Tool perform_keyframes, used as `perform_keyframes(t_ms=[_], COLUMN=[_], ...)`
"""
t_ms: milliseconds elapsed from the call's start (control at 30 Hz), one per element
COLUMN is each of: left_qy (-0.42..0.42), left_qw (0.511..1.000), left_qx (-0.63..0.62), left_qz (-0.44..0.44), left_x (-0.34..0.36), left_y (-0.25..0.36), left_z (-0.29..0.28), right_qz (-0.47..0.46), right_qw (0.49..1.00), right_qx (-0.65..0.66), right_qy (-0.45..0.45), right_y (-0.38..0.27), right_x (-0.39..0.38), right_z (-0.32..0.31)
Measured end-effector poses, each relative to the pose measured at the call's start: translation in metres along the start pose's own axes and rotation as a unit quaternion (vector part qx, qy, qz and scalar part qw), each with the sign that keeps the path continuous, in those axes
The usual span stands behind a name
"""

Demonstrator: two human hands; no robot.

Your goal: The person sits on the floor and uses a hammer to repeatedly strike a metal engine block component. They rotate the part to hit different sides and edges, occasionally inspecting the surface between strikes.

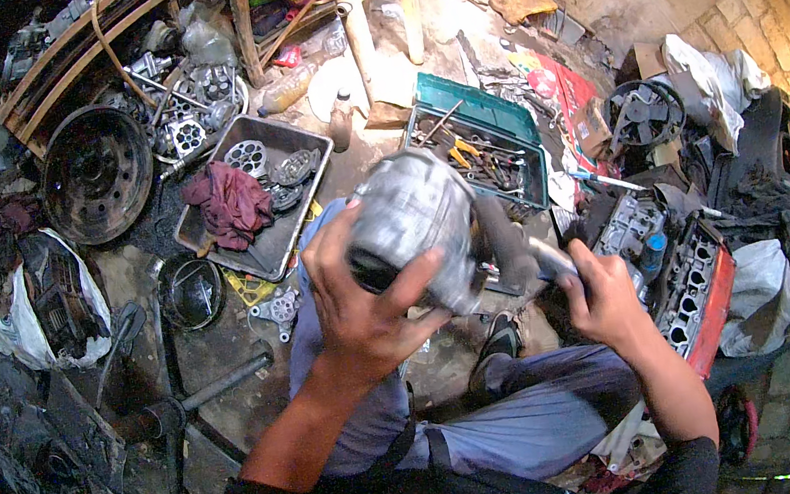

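Observation:
A silvery metal housing (416,214), blurred by motion, is held up above my lap in the middle of the view. My left hand (364,312) is wrapped round its lower left side, near a dark opening in it, with the fingers curled. My right hand (604,293) grips a pale metal handle (548,256) that reaches toward the housing's right side, where a dark grey, blurred part overlaps it. I cannot make out the handle's far end. My bent legs in grey-blue trousers are below.
A grey tray (310,143) with parts and a maroon rag lies left; a green toolbox (449,93) lies ahead. An engine head (695,296) and other parts crowd the right. A wheel rim (97,173), wooden stand (352,10) and metal cross-shaped stand (222,382) surround me.

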State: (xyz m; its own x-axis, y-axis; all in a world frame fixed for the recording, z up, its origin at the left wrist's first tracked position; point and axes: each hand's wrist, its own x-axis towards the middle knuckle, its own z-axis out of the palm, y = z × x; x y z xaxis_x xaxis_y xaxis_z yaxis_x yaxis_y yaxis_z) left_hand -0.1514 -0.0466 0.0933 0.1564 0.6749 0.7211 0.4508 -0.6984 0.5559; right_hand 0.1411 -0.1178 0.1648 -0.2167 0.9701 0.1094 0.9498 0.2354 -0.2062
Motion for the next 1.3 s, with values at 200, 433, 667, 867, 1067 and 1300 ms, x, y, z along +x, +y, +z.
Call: perform_keyframes(t_ms=[200,433,667,867,1067,1300], left_qy=[-0.013,-0.036,-0.010,-0.027,-0.050,0.009], left_qw=[1.000,0.999,1.000,0.999,0.999,0.998], left_qx=[0.017,0.030,-0.009,0.015,0.007,-0.065], left_qz=[0.007,0.017,0.019,0.018,0.016,0.008], left_x=[-0.002,0.002,-0.002,-0.004,0.002,-0.008], left_y=[0.000,0.000,-0.004,0.000,0.001,-0.006], left_z=[-0.001,0.000,0.004,0.004,-0.002,0.007], right_qz=[-0.191,0.035,-0.172,-0.121,0.117,-0.227], right_qw=[0.973,0.998,0.980,0.984,0.990,0.966], right_qx=[0.018,0.034,0.016,0.020,0.067,0.086], right_qy=[0.126,0.050,0.095,0.129,-0.029,0.084], right_y=[0.007,0.003,0.011,0.010,0.009,0.003], right_x=[-0.014,0.001,-0.011,-0.018,-0.001,-0.007], right_z=[-0.002,-0.002,0.001,0.000,0.000,-0.003])
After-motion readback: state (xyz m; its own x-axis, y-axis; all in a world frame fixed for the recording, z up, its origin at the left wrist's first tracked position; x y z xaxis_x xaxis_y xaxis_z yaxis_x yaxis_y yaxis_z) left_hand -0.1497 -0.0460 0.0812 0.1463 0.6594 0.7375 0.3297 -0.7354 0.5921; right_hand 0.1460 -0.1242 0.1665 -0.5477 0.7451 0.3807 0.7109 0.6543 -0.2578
